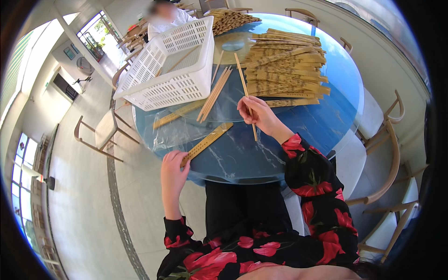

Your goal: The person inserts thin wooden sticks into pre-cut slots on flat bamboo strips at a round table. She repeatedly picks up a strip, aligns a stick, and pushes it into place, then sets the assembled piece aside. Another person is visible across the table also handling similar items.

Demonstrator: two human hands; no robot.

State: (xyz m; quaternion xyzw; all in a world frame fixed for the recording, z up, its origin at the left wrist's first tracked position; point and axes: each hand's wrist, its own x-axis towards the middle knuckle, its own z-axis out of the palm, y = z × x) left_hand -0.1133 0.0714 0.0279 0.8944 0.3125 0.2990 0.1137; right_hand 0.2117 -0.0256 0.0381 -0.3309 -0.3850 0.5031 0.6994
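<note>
My left hand (pixel 173 169) grips the near end of a long paper chopstick sleeve (pixel 208 142) that lies slanted across the near edge of the round blue table (pixel 322 126). My right hand (pixel 257 114) holds a pair of bamboo chopsticks (pixel 243 84) upright and slanted, their top end toward the table's middle. A loose bundle of bare chopsticks (pixel 214 93) lies on a clear plastic sheet (pixel 161 133) between my hands and a white basket. A big pile of filled sleeves (pixel 284 67) sits just beyond my right hand.
A white slotted plastic basket (pixel 170 65) stands at the table's left. Another person (pixel 165 18) sits across, near a second pile of chopsticks (pixel 228 19). Wooden chairs (pixel 100 135) ring the table on both sides. Pale tiled floor lies to the left.
</note>
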